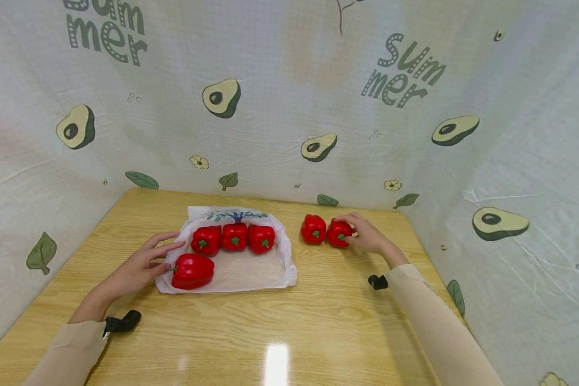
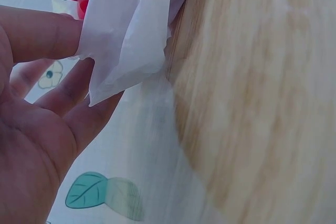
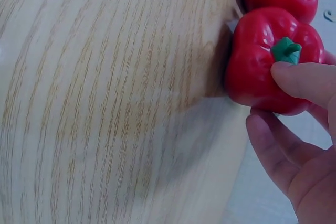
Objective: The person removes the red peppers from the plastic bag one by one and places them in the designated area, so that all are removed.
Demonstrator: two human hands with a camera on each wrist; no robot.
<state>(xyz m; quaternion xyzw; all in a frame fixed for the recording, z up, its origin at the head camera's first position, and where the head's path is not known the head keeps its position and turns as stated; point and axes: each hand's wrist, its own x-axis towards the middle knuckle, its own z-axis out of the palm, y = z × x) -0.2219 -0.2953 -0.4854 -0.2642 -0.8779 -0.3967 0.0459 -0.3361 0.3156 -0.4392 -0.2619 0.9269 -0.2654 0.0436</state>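
Note:
A white plastic bag (image 1: 251, 273) with a blue tree print lies spread on the table, with several red bell peppers on it. Three of them stand in a row; one larger bell pepper (image 1: 193, 272) lies on its side at the bag's front left. My left hand (image 1: 137, 268) is at the bag's left edge, fingers spread, thumb close to that pepper's green stem. The left wrist view has the bag's edge (image 2: 126, 40) against these fingers. To the right, my right hand (image 1: 366, 234) grips a red bell pepper (image 3: 252, 69), thumb beside its stem and fingers around its side.
Another red bell pepper (image 1: 313, 229) stands directly left of the gripped one. The wooden table (image 1: 222, 338) ends at a hanging white cloth (image 1: 270, 107) with avocado prints behind and at both sides. Black wrist cameras hang below both wrists.

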